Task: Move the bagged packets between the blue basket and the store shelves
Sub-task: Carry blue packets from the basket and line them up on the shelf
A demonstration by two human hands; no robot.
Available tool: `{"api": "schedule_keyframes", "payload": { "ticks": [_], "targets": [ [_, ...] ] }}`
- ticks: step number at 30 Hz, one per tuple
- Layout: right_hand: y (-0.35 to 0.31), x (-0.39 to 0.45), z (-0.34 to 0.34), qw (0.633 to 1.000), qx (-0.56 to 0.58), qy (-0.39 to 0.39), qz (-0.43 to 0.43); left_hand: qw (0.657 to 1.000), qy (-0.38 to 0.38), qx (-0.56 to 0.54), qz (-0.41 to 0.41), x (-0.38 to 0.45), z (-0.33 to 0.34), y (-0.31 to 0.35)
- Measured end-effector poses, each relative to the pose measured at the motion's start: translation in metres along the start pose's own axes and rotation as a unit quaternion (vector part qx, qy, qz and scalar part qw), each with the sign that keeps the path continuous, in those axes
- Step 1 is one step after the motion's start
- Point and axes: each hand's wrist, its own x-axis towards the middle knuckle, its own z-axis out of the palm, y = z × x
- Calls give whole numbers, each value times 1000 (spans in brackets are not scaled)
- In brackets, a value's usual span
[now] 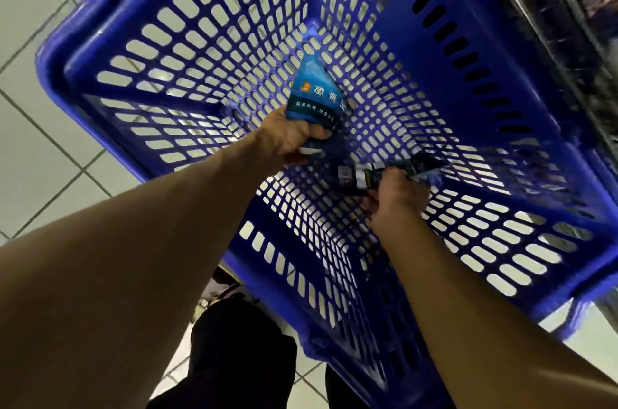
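Our right hand (396, 196) grips a dark packet (388, 171) low in the blue basket (234, 258); beyond, our left hand (287, 137) grasps a blue packet (317, 94) by its bottom edge. Both look soft, light, slippery; pinch the seams.

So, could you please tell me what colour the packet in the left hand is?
Blue, light at the top and darker below, with white lettering: the packet in the left hand, head view.

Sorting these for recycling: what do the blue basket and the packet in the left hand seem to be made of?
The blue basket looks like rigid moulded plastic, semi-glossy: its walls and floor are one slotted lattice. The blue packet in the left hand looks like thin printed plastic film, slightly shiny and creased, though a laminate is possible.
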Motion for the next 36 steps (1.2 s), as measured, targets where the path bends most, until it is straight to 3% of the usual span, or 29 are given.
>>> {"api": "schedule_keyframes", "payload": {
  "ticks": [2,4,8,10,13,15,18,20,24,30,36],
  "targets": [
    [-1,1,-13,977,-182,64,-87,1000,-11,-5,-14,-5,-2,1],
    [4,4,-19,936,-320,49,-139,999,-22,28,-31,-8,-3,-1],
    [22,13,-8,882,-405,-70,-232,995,-12,85,-45,-8,3,-12],
    [28,16,-3,858,-421,-64,-288,995,-4,87,-40,-5,6,-16],
    [37,28,-3,883,-414,-8,-223,996,2,82,-34,1,10,-18],
    [41,38,-2,891,-416,-47,-176,996,8,80,-27,3,12,-20],
    [43,44,2,897,-400,-59,-179,998,-2,60,-14,5,14,-22],
    [44,44,3,918,-351,-65,-175,999,-6,47,-13,5,12,-20],
    [44,34,-12,954,-206,-164,-145,999,-33,12,-9,-14,8,-10],
    [28,-35,-74,962,-108,-230,-103,994,-61,-91,-21,-92,7,13],
    [10,-137,-154,950,-78,-271,-132,971,-103,-214,-2,-222,5,30]
  ]
}}
